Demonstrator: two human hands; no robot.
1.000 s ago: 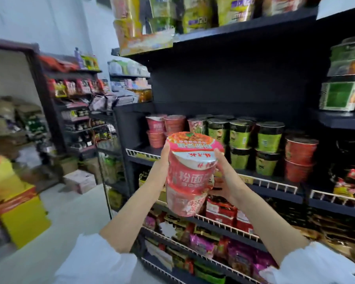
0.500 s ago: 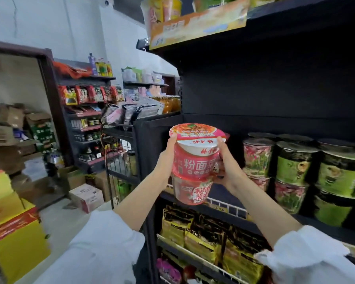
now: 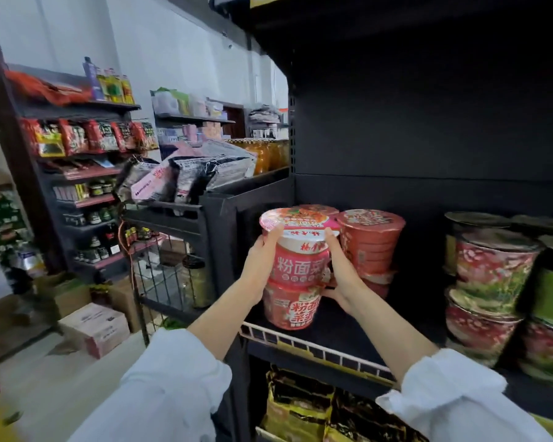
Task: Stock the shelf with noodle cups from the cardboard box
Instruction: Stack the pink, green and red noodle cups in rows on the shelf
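Note:
Two stacked red-and-pink noodle cups are held between both hands at the left end of the black shelf. My left hand grips the stack's left side, its thumb near the top lid. My right hand grips the right side, fingers reaching behind. The lower cup's base sits at or just above the shelf board. Right behind stands another stack of red noodle cups, touching or nearly touching my right hand. The cardboard box is out of view.
Stacks of pink-and-green noodle cups fill the shelf's right part, with a gap between them and the red cups. A white wire rail edges the shelf front. Gold packets lie on the shelf below. Other racks and boxes stand left.
Both hands carried the two-cup stack forward and down into the shelf's left end, next to the red cups standing there. The view has moved closer to the shelf.

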